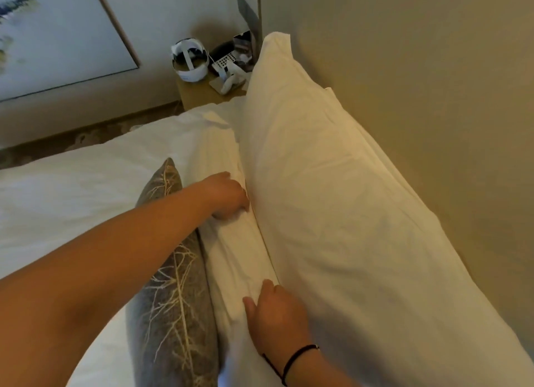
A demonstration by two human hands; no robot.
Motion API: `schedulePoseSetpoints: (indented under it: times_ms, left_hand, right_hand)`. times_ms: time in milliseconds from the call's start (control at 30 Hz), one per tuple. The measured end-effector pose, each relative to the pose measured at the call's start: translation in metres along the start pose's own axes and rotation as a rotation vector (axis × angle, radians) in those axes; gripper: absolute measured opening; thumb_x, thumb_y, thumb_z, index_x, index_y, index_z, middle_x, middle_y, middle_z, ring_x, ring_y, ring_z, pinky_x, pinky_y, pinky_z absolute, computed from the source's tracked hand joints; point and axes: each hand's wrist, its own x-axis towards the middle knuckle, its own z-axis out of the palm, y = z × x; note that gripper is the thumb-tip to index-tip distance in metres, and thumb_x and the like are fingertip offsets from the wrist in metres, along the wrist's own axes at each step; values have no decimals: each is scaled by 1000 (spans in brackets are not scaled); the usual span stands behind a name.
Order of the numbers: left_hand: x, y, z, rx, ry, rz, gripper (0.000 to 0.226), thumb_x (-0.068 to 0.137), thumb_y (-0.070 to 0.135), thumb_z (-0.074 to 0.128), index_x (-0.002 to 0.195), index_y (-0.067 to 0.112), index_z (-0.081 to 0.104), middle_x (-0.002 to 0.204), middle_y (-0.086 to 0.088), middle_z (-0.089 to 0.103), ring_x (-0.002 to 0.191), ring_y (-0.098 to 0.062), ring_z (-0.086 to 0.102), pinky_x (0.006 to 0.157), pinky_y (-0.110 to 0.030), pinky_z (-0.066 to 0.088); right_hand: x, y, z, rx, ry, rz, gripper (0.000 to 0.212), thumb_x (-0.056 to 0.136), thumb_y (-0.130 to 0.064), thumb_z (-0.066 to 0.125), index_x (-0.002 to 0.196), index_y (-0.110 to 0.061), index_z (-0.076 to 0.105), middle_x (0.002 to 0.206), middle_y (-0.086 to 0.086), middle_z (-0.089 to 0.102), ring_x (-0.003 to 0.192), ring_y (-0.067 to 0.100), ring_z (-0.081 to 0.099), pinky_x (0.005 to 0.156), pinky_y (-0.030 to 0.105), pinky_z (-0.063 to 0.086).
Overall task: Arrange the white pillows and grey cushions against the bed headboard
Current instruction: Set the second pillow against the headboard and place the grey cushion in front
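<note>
Between both grips: front white pillow, left hand and right hand clutching its top edge. Beyond it, back pillow on headboard. Advice: stand it upright, then grey cushion.

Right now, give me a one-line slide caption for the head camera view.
Both hands, left hand and right hand, grip a white pillow between a branch-patterned grey cushion and a larger upright white pillow.

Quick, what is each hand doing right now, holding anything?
Left hand: fingers curled into the front white pillow, gripping its top edge.
Right hand: on the same pillow, fingertips tucked into the fabric; a firm grip cannot be told.
</note>
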Motion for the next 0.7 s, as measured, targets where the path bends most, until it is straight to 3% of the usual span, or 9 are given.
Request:
schedulePoseSetpoints:
  times_ms: [67,167,267,333,433,533,600,700]
  left_hand:
    - [-5,1,-1,58,-14,11,45,98,38,41,142,40,43,146,11,46,134,-18,43,115,-46,24]
    - [-15,3,-3,144,-26,13,38,95,37,47,132,33,55,130,8,57,119,-20,54,105,-41,36]
    - [-25,4,1,238,12,-6,15,94,28,56,105,25,65,107,5,66,97,-20,61,94,-33,40]
    - [-31,4,4,277,52,-24,12,95,20,53,99,23,65,103,5,66,93,-19,62,92,-31,38]
    - [-42,-4,-1,228,127,-60,19,96,16,50,106,22,64,108,4,65,98,-19,61,94,-32,40]
    - [-55,-22,-18,63,278,-105,26,94,20,56,119,25,63,121,4,61,112,-20,57,101,-32,41]
    - [-66,-32,-27,-54,287,-141,27,93,22,60,120,28,62,123,5,60,116,-20,55,102,-33,41]
    - [-81,-41,-29,-71,353,-213,19,91,23,62,108,31,63,112,5,63,105,-20,60,86,-30,44]
  right_hand:
    - [-6,2,3,40,-6,19,45,98,-55,32,114,-16,48,112,6,58,101,27,57,78,34,41]
    - [-15,3,5,49,-86,26,40,96,-53,38,108,-16,48,107,6,60,98,27,59,71,34,38]
    - [-17,-1,8,22,-143,19,28,99,-40,41,105,-15,51,107,6,62,94,25,61,67,32,36]
    - [-16,-4,8,56,-129,17,13,98,-26,44,91,-17,50,104,6,64,82,23,58,61,30,34]
    - [-17,-3,4,69,-50,31,30,93,-15,44,68,-22,30,81,1,56,61,16,41,47,25,24]
    - [-24,-4,-4,64,26,35,33,88,-9,43,66,-23,23,66,-4,34,53,11,28,46,25,20]
    - [-29,-6,-12,53,75,22,29,91,-12,44,69,-20,27,70,-1,44,54,15,31,47,30,20]
    - [-35,-11,-25,39,211,-8,18,94,-14,43,78,-20,36,83,4,61,55,16,32,46,31,13]
